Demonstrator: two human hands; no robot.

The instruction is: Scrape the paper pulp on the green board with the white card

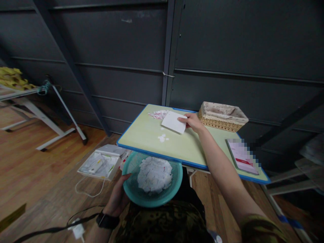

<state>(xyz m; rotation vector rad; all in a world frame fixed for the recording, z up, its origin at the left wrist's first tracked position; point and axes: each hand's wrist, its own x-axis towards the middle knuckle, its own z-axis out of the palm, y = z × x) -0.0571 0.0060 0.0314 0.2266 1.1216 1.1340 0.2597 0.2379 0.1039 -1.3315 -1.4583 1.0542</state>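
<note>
My left hand (118,194) grips the rim of a teal plastic basket (129,189), thumb over the edge and the other fingers hidden beneath. Inside the basket lies a heap of torn white paper scraps (155,175). Over the pale green table (141,130), my right hand (191,122) pinches a flat white card (174,122) by its right edge, the thumb on top. Just behind the card is a small pile of white and pink scraps (159,114). A few small white bits (162,137) lie on the tabletop in front of the card.
A lined wicker basket (220,125) stands at the table's back right, and a magazine-like flat item (243,158) lies at its right end. On the floor to the left sits an open white box (100,165) with a cable. A dark panelled wall (126,44) rises behind.
</note>
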